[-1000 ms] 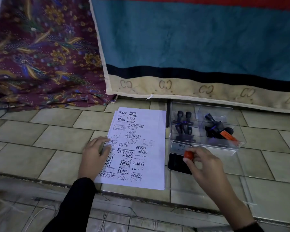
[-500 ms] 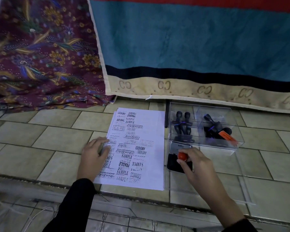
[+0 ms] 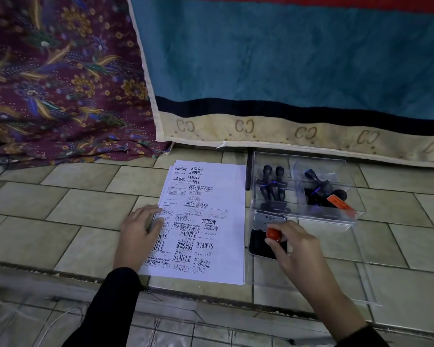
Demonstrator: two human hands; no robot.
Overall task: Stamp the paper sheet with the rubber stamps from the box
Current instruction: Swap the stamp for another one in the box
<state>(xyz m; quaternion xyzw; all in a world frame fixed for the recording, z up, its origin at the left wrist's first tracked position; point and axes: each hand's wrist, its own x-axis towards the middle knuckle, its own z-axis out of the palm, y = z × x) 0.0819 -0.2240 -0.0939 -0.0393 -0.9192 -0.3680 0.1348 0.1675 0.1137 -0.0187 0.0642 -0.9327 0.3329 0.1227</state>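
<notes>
1. Head view, right side: my right hand (image 3: 295,249) was closed around an orange-handled stamp (image 3: 273,234), fingers pinched on the knob, pressing its face down onto the black ink pad (image 3: 258,246). I judged this to be the inking step, which is why the stamp stood upright directly under the grip.
2. Just beyond the grip lay the pad's open lid (image 3: 269,219), and past that the clear box (image 3: 311,214), with dark stamps (image 3: 273,191) standing in the compartment nearest the grip and more lying in the farther one.
3. Head view, left side: my left hand (image 3: 138,234) lay flat and open, gripping nothing, fingers spread over the near left edge of the paper sheet (image 3: 226,221). It seemed placed there to pin the paper against sliding.
4. The sheet lay beside the pad, across from the gripping hand, already crowded with prints; bare space remained along its edge nearest the stamp.
</notes>
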